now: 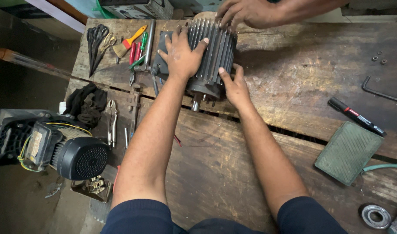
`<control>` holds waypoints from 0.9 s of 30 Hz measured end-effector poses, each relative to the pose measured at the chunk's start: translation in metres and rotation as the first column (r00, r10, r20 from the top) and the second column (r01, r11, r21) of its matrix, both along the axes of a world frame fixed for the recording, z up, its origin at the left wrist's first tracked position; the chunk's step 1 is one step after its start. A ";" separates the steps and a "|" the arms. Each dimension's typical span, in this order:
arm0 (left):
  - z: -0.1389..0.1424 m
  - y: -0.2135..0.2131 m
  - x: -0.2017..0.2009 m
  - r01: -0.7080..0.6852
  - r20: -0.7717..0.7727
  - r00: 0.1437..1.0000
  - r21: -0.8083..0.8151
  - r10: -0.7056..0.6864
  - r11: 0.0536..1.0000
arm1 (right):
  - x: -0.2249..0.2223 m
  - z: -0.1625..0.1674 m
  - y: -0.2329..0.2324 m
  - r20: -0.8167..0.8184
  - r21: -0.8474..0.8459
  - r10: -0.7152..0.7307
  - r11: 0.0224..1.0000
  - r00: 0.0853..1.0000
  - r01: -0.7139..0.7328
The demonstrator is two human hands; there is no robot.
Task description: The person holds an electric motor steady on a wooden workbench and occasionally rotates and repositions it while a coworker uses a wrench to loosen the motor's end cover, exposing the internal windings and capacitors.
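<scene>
where hands (181, 54) grip: worn wooden workbench (294, 73)

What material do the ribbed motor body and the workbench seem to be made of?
The motor body under the left hand and right hand looks like cast metal, dark grey and matte, with straight cooling fins. The workbench seems to be bare, worn wood: grain, stains and gaps between planks show.

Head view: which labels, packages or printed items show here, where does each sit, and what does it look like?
Pale rectangular label plate: on the terminal box of the black electric motor at left, worn, yellow wires beside it.
Black marker pen with red printed band: on the wooden workbench at right, lying diagonally.
Grey printed carton: top edge, behind the tools, only partly in view.
No screens or signs.
</scene>
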State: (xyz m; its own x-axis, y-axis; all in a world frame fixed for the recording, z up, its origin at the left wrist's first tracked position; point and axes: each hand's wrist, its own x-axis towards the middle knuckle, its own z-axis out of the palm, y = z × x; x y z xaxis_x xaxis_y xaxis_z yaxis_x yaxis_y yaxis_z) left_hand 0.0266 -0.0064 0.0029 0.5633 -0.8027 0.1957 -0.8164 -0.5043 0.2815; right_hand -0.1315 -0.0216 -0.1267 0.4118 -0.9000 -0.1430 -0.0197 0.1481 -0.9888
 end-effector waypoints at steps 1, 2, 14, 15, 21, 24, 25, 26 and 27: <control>0.000 0.000 0.000 -0.001 0.001 1.000 0.003 0.001 1.000 | 0.000 0.000 0.000 0.004 0.007 0.002 1.000 1.000 -0.002; 0.000 0.000 0.000 -0.002 0.003 1.000 0.007 0.002 1.000 | 0.000 0.000 0.000 0.013 0.012 0.004 1.000 1.000 -0.004; 0.000 0.001 -0.001 -0.001 -0.009 1.000 0.001 0.001 1.000 | 0.001 -0.001 0.000 0.059 -0.004 0.003 1.000 0.998 -0.003; 0.000 0.001 -0.001 0.000 -0.007 1.000 0.000 0.000 1.000 | 0.001 -0.001 0.000 0.055 -0.011 0.000 1.000 0.998 0.000; 0.000 -0.001 0.001 -0.009 0.007 1.000 0.022 0.009 1.000 | 0.002 -0.001 0.000 0.071 -0.013 0.001 1.000 0.997 0.000; 0.000 -0.001 0.001 -0.010 0.007 1.000 0.028 0.010 1.000 | 0.001 -0.001 -0.001 0.048 0.006 0.014 1.000 0.999 -0.014; 0.001 -0.001 0.000 -0.010 0.004 1.000 0.027 0.010 1.000 | 0.001 0.000 -0.001 0.033 0.019 0.021 1.000 0.999 -0.021; 0.001 -0.001 0.000 -0.010 0.001 1.000 0.025 0.010 1.000 | 0.001 0.000 -0.001 0.037 0.024 0.023 0.999 0.999 -0.024; 0.001 0.000 0.000 -0.010 -0.002 1.000 0.024 0.010 1.000 | 0.000 0.001 0.000 0.042 0.029 0.026 0.999 0.999 -0.027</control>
